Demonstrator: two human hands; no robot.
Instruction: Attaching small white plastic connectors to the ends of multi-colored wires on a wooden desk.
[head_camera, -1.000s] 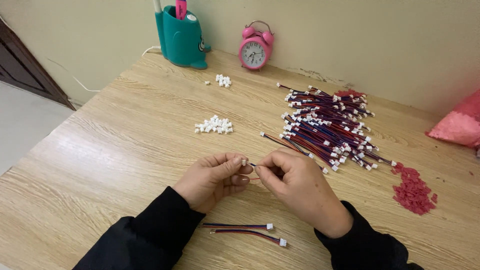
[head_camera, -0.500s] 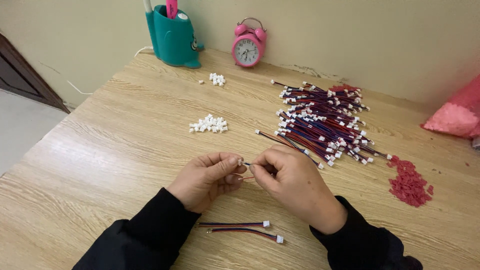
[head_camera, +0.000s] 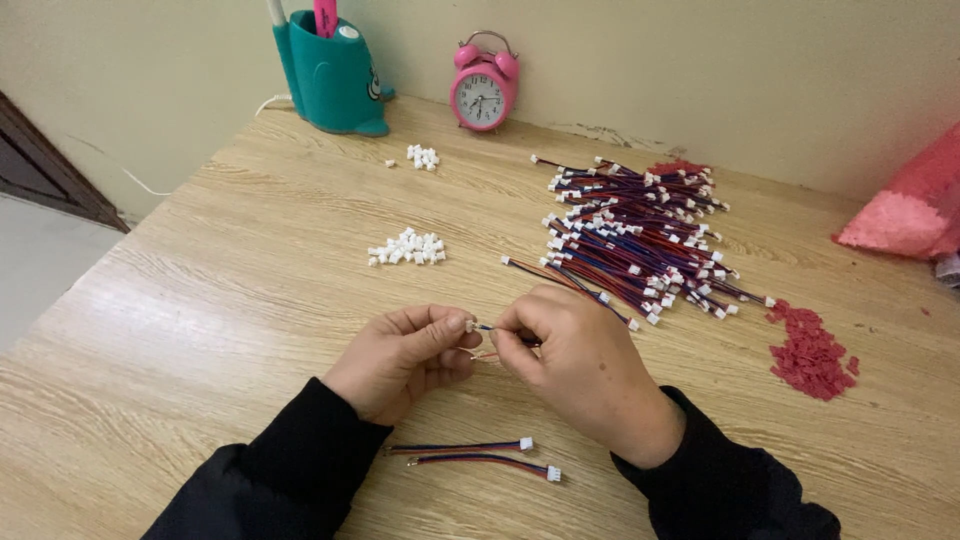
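- Wooden worktop (head_camera: 200, 300) stands against a beige wall, carrying a wire pile (head_camera: 635, 235).
- Your left hand (head_camera: 400, 360) pinches a small connector.
- Your right hand (head_camera: 580, 365) grips the thin wire (head_camera: 487, 327) between both hands.

- Pink bag (head_camera: 912, 205): a soft, bulging package at the far right edge of the surface (head_camera: 200, 330), against the wall, cut off by the picture's edge.
- Teal holder (head_camera: 335, 75) at the far left of the surface bears a small dark mark on its side, too small to make out.
- No signs or screens show.
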